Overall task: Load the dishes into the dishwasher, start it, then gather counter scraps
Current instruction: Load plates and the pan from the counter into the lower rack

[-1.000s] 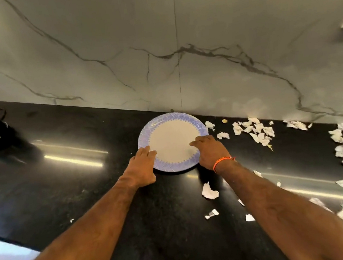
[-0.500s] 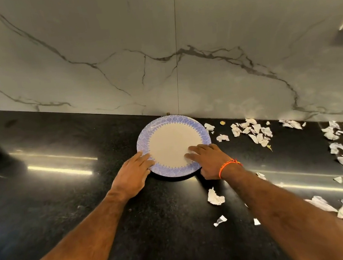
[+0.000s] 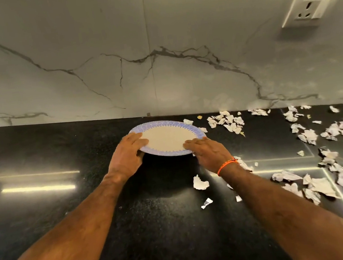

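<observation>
Black counter [image 3: 46, 211] runs left to right under the marble backsplash [image 3: 155, 44]; wall socket [image 3: 311, 8] far right. Plate [image 3: 168, 138], blue rim, sits far centre near the backsplash, near edge looks tipped up off the counter. Left hand [image 3: 127, 155] grips the left rim, fingers over the top. Right hand [image 3: 209, 151] grips the near-right rim, fingers curled on the edge. Paper scraps [image 3: 311, 135] scattered right of the plate, a few near centre. Risk: rim-only grip on a smooth plate could slip on the lift and chip on stone. Right forearm sweeping across could knock scraps off the near edge.
</observation>
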Demonstrator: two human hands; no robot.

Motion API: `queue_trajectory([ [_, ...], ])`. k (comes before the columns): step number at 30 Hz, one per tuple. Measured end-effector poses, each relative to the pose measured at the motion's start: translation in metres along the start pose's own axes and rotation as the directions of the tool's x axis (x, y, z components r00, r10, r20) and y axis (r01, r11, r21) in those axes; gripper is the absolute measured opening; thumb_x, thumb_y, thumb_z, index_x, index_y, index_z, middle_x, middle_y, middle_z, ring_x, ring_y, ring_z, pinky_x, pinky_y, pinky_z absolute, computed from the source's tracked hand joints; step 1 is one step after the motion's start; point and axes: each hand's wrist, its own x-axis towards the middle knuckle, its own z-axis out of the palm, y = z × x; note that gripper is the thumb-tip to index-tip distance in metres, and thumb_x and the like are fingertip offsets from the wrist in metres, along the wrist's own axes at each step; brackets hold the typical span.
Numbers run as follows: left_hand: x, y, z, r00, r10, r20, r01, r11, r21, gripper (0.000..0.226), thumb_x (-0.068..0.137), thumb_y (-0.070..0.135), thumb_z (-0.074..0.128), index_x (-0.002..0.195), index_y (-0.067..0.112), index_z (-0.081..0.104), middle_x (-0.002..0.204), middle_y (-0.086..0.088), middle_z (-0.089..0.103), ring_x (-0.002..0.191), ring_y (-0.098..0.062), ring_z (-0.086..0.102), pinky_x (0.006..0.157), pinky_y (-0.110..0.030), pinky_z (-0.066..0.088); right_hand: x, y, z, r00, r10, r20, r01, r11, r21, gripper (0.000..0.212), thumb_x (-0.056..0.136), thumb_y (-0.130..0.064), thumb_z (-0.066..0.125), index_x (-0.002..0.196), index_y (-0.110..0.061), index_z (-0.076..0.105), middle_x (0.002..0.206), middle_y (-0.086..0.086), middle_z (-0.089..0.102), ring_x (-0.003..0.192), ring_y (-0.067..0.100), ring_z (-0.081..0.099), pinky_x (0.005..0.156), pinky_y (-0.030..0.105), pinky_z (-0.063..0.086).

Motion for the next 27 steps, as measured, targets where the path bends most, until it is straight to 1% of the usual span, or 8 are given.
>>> queue_trajectory([
  [3, 0.003, 0.019, 0.0, 0.994, 0.106, 0.011, -0.106, 0.994, -0.028, 0.047, 0.087, 0.004, 0.073, 0.131, 0.018, 0.065, 0.141, -0.005, 0.06, 0.14, -0.026, 0.046, 0.123, -0.044, 0.025, -0.027, 0.007, -0.014, 0.996, 0.011, -0.091, -0.016, 0.998, -0.054, 0.043, 0.088, -0.001, 0.064, 0.128, -0.015, 0.066, 0.13, 0.007, 0.067, 0.119, 0.029, 0.064, 0.11, 0.047, 0.043],
  [6, 0.006, 0.06, 0.001, 0.975, 0.22, -0.027, -0.221, 0.975, -0.036, 0.04, 0.086, 0.002, 0.075, 0.124, 0.014, 0.069, 0.13, -0.007, 0.067, 0.13, -0.027, 0.054, 0.119, -0.038, 0.02, -0.058, 0.01, -0.038, 0.983, 0.061, -0.173, -0.074, 0.995, -0.066, 0.031, 0.085, -0.012, 0.067, 0.116, -0.016, 0.071, 0.118, 0.005, 0.072, 0.103, 0.03, 0.07, 0.091, 0.044, 0.056],
  [9, 0.006, 0.112, 0.011, 0.919, 0.387, -0.073, -0.389, 0.921, -0.02, 0.037, 0.079, -0.006, 0.077, 0.112, 0.011, 0.074, 0.116, -0.009, 0.071, 0.116, -0.03, 0.062, 0.115, -0.044, 0.026, -0.093, 0.007, -0.058, 0.972, 0.101, -0.214, -0.116, 0.991, -0.061, 0.035, 0.081, -0.015, 0.067, 0.116, -0.022, 0.071, 0.12, -0.001, 0.072, 0.1, 0.029, 0.071, 0.077, 0.039, 0.06],
  [14, -0.003, 0.198, 0.033, 0.849, 0.513, -0.128, -0.523, 0.851, -0.058, 0.032, 0.08, 0.001, 0.078, 0.109, 0.01, 0.072, 0.111, -0.009, 0.072, 0.109, -0.031, 0.064, 0.106, -0.053, 0.044, -0.186, 0.018, -0.081, 0.944, 0.153, -0.294, -0.183, 0.98, -0.077, 0.048, 0.076, 0.002, 0.067, 0.12, -0.014, 0.072, 0.12, 0.007, 0.072, 0.106, 0.03, 0.07, 0.087, 0.044, 0.059],
  [18, -0.025, 0.261, 0.053, 0.882, 0.462, -0.094, -0.472, 0.862, -0.188, 0.049, 0.08, 0.003, 0.075, 0.128, 0.009, 0.064, 0.127, -0.015, 0.065, 0.122, -0.034, 0.056, 0.107, -0.046, 0.046, -0.283, 0.023, -0.095, 0.919, 0.218, -0.329, -0.252, 0.966, -0.061, 0.045, 0.079, -0.005, 0.053, 0.12, -0.009, 0.071, 0.12, 0.012, 0.071, 0.106, 0.033, 0.07, 0.089, 0.046, 0.058],
  [20, -0.03, 0.284, 0.07, 0.871, 0.489, -0.059, -0.489, 0.844, -0.221, 0.049, 0.08, 0.004, 0.076, 0.127, 0.012, 0.065, 0.132, -0.015, 0.063, 0.126, -0.036, 0.055, 0.109, -0.048, 0.044, -0.332, 0.017, -0.1, 0.904, 0.251, -0.347, -0.288, 0.956, -0.06, 0.049, 0.078, -0.005, 0.047, 0.12, -0.008, 0.071, 0.12, 0.013, 0.071, 0.105, 0.034, 0.07, 0.091, 0.045, 0.058],
  [23, -0.042, 0.328, 0.092, 0.793, 0.609, 0.001, -0.587, 0.764, -0.267, 0.028, 0.087, 0.009, 0.071, 0.115, 0.016, 0.071, 0.131, -0.015, 0.063, 0.126, -0.036, 0.056, 0.106, -0.052, 0.046, -0.406, 0.008, -0.105, 0.842, 0.356, -0.405, -0.404, 0.914, -0.037, 0.046, 0.079, -0.009, 0.047, 0.117, -0.01, 0.073, 0.118, 0.01, 0.073, 0.101, 0.031, 0.072, 0.088, 0.042, 0.059],
  [27, -0.072, 0.41, 0.106, 0.562, 0.827, -0.005, -0.777, 0.526, -0.347, 0.029, 0.097, 0.027, 0.053, 0.108, 0.008, 0.072, 0.123, -0.017, 0.067, 0.118, -0.033, 0.059, 0.104, -0.04, 0.048, -0.497, -0.008, -0.114, 0.694, 0.576, -0.432, -0.658, 0.751, -0.053, 0.044, 0.071, -0.013, 0.069, 0.114, -0.019, 0.074, 0.119, 0.002, 0.073, 0.099, 0.027, 0.072, 0.075, 0.039, 0.061],
])
